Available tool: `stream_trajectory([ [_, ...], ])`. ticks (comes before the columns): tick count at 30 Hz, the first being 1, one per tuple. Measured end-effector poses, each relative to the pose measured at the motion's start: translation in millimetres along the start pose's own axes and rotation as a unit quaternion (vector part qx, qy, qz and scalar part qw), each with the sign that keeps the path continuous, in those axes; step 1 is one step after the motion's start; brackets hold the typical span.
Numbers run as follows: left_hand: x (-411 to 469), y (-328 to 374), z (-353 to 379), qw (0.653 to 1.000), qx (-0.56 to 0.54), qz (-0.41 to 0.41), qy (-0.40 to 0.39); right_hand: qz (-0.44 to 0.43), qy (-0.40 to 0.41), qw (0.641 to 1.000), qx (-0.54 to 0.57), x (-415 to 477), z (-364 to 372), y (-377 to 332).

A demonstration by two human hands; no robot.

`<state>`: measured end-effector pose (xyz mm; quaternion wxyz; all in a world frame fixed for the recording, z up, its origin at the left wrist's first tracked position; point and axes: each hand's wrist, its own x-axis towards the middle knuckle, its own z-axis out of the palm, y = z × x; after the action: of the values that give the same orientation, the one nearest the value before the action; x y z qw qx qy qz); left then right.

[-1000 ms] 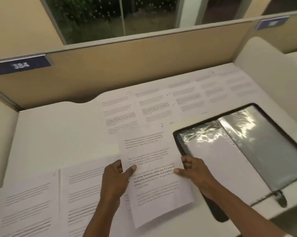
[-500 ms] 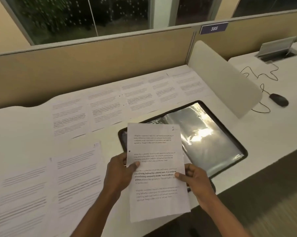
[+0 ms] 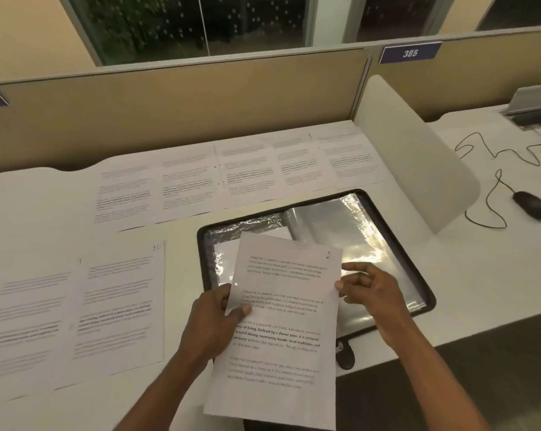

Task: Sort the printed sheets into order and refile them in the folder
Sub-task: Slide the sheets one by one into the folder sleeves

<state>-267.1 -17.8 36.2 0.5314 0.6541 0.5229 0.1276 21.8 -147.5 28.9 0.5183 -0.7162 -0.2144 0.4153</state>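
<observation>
The sheet (image 3: 281, 337) marked 2 is held over the near edge of the open folder (image 3: 203, 253) on the desk (image 3: 449, 275), long axis running away from the person, top edge farthest. Its left edge is pinched by the left grip (image 3: 214, 321); the right grip (image 3: 371, 293) seems loosely spread, its thumb perhaps touching the right edge.

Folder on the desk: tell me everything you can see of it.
The folder lies open and flat on the white desk. It has a black rounded rim, with a black tab at its near edge. Inside, clear, crinkled plastic sleeves glare with reflected light. A white page seems tucked in the left sleeve. The printed sheet, gripped by the left hand, hides its near-left part. The right hand hangs over the right sleeve, contact unclear.
</observation>
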Motion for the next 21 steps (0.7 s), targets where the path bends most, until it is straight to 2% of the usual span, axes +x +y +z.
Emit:
stream_trajectory([
  [5,27,14,5,1.000,0.007,0.019,-0.009,-0.050,-0.028,0.995,-0.083,44,-7,-24],
  [12,78,33,15,0.994,0.083,0.055,-0.040,-0.098,-0.052,0.979,-0.171,94,-12,-55],
  [21,101,34,31,0.992,0.085,0.075,-0.061,-0.113,-0.197,0.898,-0.378,136,4,-95],
])
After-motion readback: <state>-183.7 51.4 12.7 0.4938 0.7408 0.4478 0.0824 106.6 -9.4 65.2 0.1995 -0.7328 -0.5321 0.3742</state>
